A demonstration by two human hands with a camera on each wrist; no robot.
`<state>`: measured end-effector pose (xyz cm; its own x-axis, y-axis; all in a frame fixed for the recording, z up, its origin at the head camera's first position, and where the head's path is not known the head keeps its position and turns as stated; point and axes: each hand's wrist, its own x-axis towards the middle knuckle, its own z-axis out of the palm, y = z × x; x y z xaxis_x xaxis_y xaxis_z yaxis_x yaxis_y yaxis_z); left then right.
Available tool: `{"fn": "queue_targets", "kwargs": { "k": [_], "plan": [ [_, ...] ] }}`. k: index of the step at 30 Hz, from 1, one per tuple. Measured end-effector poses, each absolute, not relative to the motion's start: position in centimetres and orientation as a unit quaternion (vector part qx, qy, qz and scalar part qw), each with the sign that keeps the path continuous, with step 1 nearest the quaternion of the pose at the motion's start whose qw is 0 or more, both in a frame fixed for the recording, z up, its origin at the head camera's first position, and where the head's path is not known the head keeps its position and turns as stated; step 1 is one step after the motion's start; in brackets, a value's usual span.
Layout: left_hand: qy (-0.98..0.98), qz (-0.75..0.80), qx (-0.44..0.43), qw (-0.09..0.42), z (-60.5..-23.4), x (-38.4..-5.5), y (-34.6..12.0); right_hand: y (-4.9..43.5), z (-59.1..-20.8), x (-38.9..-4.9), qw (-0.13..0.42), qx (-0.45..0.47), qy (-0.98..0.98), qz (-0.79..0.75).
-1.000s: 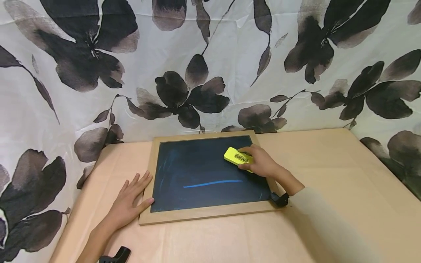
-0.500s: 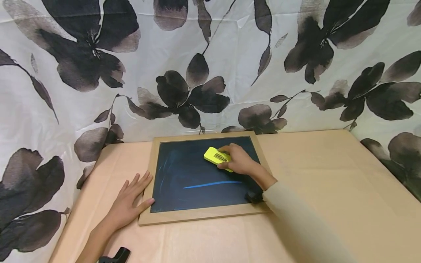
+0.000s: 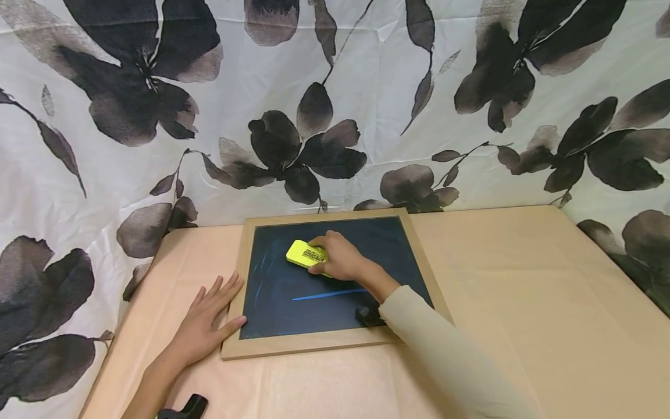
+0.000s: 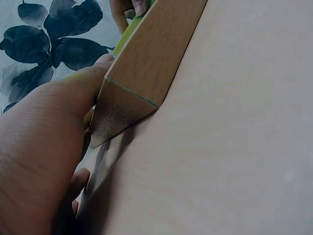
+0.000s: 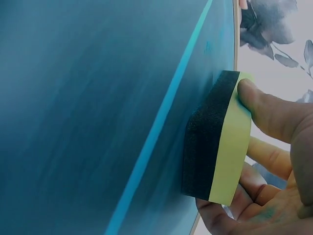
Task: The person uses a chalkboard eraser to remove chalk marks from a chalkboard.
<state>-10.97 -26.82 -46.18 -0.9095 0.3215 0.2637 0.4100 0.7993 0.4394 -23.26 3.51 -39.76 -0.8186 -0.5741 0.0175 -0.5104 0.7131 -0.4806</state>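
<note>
A chalkboard (image 3: pixel 314 326) in a pale wooden frame lies on the table, with one blue chalk line (image 3: pixel 327 295) across its lower half and faint smears at the left. My right hand (image 3: pixel 340 259) grips a yellow eraser (image 3: pixel 302 254) between thumb and fingers, over the board's upper middle. In the right wrist view the black felt side of the eraser (image 5: pixel 210 137) faces the board, beside the blue line. My left hand (image 3: pixel 201 323) rests with fingers spread at the board's left edge, thumb on the frame. The left wrist view shows that thumb by the frame's corner (image 4: pixel 129 83).
The table (image 3: pixel 502 279) has a light peach cover. Behind it hangs a white cloth (image 3: pixel 387 105) with dark flower prints. A black wrist device (image 3: pixel 185 407) shows by the left forearm, and another (image 3: pixel 369 316) under the right wrist.
My right hand has moved left across the board's upper part with the eraser, from near the right side to left of the middle. The left hand and the blue line stay as they were.
</note>
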Motion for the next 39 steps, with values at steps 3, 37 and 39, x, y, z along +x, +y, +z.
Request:
{"fn": "queue_targets", "kwargs": {
  "k": [3, 37, 39],
  "plan": [
    [-0.945, -0.249, -0.193, 0.088, -46.0, -10.9, -26.8, 2.8, -39.5, -23.0, 0.070, -0.303, 0.921, -0.236],
    [-0.944, -0.247, -0.197, 0.091, -45.8, -10.9, -26.7, 8.3, -39.0, -22.1, 0.093, -0.309, 0.917, -0.236],
    [-0.945, -0.247, -0.195, 0.088, -45.8, -10.8, -26.9, 9.7, -38.9, -22.1, 0.092, -0.293, 0.921, -0.240]
  ]
}}
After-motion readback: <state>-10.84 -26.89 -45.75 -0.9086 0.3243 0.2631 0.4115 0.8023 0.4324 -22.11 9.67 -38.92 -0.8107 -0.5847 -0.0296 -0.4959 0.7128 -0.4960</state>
